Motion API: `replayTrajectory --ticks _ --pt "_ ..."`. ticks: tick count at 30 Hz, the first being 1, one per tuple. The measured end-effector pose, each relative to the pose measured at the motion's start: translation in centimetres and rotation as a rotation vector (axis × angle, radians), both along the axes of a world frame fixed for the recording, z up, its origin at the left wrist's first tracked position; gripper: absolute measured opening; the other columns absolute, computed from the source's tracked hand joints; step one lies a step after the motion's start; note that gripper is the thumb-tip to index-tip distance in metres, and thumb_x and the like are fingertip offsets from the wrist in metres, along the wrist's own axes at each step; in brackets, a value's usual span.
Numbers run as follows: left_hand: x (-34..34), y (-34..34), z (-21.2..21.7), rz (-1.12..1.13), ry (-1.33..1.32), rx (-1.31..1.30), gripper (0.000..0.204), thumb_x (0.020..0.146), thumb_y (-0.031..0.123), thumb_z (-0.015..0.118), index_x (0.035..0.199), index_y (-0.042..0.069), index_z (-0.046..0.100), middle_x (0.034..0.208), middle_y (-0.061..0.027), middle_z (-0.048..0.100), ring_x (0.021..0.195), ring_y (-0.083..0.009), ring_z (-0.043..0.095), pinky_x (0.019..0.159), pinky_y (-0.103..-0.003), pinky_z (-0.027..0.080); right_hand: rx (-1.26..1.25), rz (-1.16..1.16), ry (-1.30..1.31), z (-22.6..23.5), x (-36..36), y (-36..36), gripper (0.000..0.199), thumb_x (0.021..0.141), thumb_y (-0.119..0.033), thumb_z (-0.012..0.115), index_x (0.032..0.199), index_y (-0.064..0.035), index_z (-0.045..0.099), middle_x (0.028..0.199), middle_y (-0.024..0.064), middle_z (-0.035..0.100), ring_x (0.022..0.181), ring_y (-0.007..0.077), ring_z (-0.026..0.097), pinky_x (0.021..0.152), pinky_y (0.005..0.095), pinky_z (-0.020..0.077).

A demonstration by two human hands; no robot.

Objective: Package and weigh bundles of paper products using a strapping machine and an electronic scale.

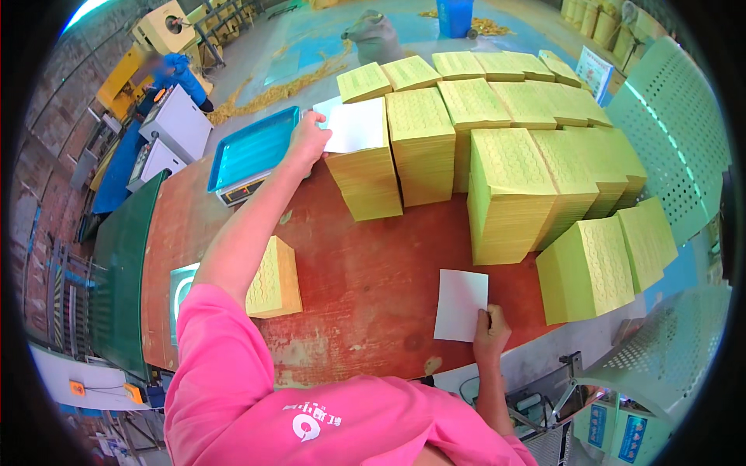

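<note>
With my left arm stretched far forward, my left hand (pixel 311 138) is closed at the left edge of a white paper sheet (pixel 357 126). This sheet lies on top of a tall stack of yellow paper (pixel 364 185) at the back. Near the table's front edge, my right hand (pixel 491 330) grips a second white sheet (pixel 461 304) by its right side, thumb on top. A smaller yellow paper stack (pixel 273 281) sits below my left forearm, which partly covers it.
Several tall yellow paper stacks (pixel 509 167) fill the right and back of the red table (pixel 365 287). A blue tray (pixel 252 147) rests on a scale (pixel 242 192) at the left. Perforated green panels (pixel 672 140) flank the right. Another person in blue (pixel 183 78) is at machines far left.
</note>
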State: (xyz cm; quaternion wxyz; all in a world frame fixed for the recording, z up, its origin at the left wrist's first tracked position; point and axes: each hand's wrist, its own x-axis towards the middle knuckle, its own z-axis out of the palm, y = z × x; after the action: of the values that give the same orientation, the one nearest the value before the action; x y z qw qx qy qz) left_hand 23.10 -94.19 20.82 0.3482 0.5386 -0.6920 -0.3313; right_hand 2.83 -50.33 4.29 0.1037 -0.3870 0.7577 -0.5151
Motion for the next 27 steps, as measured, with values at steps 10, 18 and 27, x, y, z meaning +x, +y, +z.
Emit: replayTrajectory --ticks 10,18,27 --pt "-0.2 -1.2 -1.3 0.027 -0.375 -0.320 0.028 0.082 0.006 0.056 0.109 0.005 0.061 0.083 -0.0113 0.064 0.069 -0.0200 0.063 0.056 -0.035 0.050 -0.008 -0.002 0.032 -0.1 0.2 -0.1 0.002 0.086 0.001 0.058 0.087 0.0007 0.056 0.072 0.0179 0.056 0.060 0.0286 0.055 0.057 0.0333 0.0452" --pt "0.1 0.1 1.6 0.026 -0.705 -0.318 0.025 0.083 0.017 0.055 0.105 0.011 0.065 0.100 -0.0173 0.068 0.095 -0.0342 0.065 0.079 -0.047 0.051 0.006 -0.004 0.037 0.4 0.2 -0.1 0.002 0.087 0.000 0.058 0.088 -0.0002 0.057 0.072 0.0174 0.057 0.061 0.0284 0.057 0.058 0.0333 0.0460" --pt "-4.9 -4.3 2.8 -0.490 -0.479 -0.801 0.025 0.089 0.014 0.054 0.108 0.002 0.065 0.107 -0.0177 0.064 0.099 -0.0346 0.061 0.086 -0.042 0.048 0.034 -0.021 -0.011 0.3 0.6 -0.1 0.004 0.087 -0.001 0.059 0.090 -0.0002 0.061 0.074 0.0159 0.061 0.062 0.0234 0.060 0.058 0.0324 0.0470"
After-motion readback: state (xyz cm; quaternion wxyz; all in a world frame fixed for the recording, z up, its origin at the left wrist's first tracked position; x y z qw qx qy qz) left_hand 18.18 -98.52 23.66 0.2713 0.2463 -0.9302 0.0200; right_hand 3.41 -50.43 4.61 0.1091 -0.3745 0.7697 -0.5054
